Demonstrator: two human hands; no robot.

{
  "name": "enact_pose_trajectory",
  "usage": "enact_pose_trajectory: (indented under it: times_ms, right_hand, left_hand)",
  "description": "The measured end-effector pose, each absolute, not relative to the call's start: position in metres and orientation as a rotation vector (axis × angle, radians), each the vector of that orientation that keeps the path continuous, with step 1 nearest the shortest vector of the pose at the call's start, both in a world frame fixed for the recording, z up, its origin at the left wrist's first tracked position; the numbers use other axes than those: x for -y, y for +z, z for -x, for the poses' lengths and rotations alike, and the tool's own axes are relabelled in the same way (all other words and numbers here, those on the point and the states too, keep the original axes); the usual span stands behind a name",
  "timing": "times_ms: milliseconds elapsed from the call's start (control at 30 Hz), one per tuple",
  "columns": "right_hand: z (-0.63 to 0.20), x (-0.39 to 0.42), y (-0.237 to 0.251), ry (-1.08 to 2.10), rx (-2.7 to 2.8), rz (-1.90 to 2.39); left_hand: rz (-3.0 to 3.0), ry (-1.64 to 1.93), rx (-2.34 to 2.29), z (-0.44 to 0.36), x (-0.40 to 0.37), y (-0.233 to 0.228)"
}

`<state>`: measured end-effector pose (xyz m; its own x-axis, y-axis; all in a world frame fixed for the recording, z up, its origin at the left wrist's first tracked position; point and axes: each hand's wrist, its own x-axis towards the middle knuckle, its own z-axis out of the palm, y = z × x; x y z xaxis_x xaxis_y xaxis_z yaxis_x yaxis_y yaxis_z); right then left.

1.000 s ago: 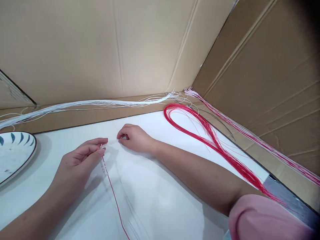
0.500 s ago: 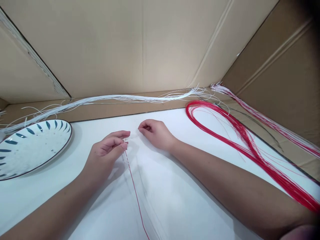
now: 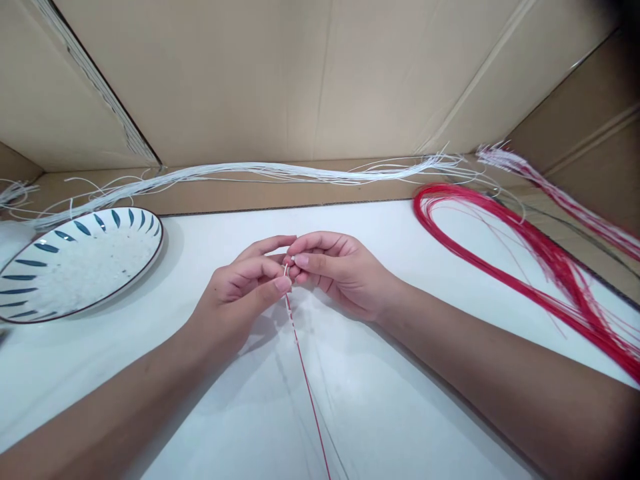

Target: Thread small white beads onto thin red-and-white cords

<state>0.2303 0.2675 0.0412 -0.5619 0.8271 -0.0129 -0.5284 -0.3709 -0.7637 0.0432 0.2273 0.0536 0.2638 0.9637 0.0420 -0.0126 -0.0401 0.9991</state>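
1. Two hands are meeting over the middle of the white table [image 3: 400, 267]: your left hand [image 3: 240, 293] and your right hand [image 3: 340, 273] are sitting fingertip to fingertip, both raised just off the surface.
2. Your left hand is curling nearly shut, thumb and forefinger pinching the top end of a thin red thread [image 3: 305, 373], which is pale at its tip.
3. That red thread is hanging down from the pinch and running toward you across the table, leaving the near edge of the view.
4. Your right hand is also closing to a pinch, thumb against forefinger, gripping something tiny and pale right at the thread's tip; what it is you cannot tell, since it is too small to make out.
5. To the left, well apart from your hands, a white plate [image 3: 75, 263] with dark blue leaf marks around its rim is resting on the table.
6. To the right, a thick looped bundle of red threads [image 3: 525, 267] is lying on the table, curving from the far side toward the near right corner.
7. Beyond the table's far edge, a long bundle of white threads [image 3: 260, 173] is stretching from left to right along the cardboard wall [image 3: 280, 73].
8. In the far right corner, a bundle of pink and white threads [image 3: 565, 200] is trailing off to the right.
9. Nothing is lying between your hands and the table's near edge except the thread itself.
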Motion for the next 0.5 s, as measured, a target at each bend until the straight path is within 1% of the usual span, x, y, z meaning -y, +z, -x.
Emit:
enact_pose_trajectory:
  times_ms: [500]
  right_hand:
    - [-0.2315,-0.2657,0.0433,2.034,0.997,0.474]
  left_hand:
    - [-1.378,0.989,-0.893,-0.0422,-0.2263,0.0536]
